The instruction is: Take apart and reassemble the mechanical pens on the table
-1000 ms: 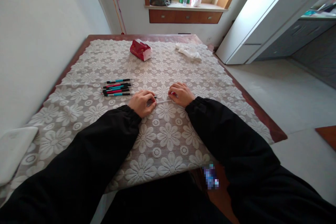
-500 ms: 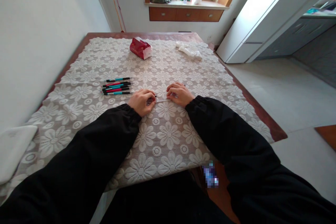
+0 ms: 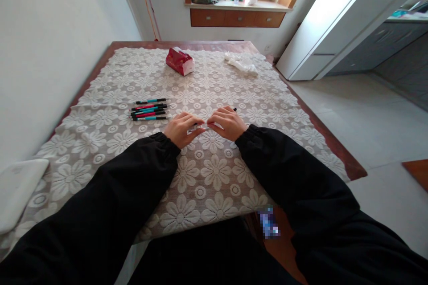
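Left hand (image 3: 183,130) and right hand (image 3: 228,123) pinch a slim pale rod (image 3: 205,128) near several pens (image 3: 149,111) on the cloth-covered desk (image 3: 352,168).

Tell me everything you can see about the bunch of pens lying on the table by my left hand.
The pens are slim, teal, red and black, and look plastic. They lie roughly parallel on the lace tablecloth, lengthwise from left to right, their right ends near the left hand. The farthest, teal and black, sits slightly apart. Their exact number is hard to tell.
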`<state>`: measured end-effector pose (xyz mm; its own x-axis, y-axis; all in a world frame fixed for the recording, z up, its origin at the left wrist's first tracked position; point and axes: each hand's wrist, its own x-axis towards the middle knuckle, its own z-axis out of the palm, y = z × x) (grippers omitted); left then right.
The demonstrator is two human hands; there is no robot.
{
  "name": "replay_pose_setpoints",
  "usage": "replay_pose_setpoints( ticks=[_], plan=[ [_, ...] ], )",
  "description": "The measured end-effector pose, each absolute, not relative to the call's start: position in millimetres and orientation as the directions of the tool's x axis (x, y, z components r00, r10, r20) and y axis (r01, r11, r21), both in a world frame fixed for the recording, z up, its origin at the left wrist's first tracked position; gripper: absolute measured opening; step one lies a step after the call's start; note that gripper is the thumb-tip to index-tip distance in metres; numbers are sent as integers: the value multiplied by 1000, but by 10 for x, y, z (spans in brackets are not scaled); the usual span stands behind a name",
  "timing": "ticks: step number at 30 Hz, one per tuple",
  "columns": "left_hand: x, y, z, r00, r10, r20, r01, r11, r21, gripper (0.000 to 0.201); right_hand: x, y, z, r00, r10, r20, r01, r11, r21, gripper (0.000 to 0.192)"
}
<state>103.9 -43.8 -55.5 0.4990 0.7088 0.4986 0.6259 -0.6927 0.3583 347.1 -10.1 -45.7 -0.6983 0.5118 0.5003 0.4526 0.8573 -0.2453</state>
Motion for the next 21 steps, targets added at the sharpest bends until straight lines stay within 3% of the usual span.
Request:
replay_pose_setpoints(
  ticks=[9,21],
  plan=[
    [1043,-440,-575,496,705,507,613,-698,370,27,3395,-158,-482,-723,506,470,408,862,-300,28],
    [1034,-461,-575,490,668,560,578,-730,364,24,3347,-216,-550,-622,619,479,314,758,-572,14]
  ],
)
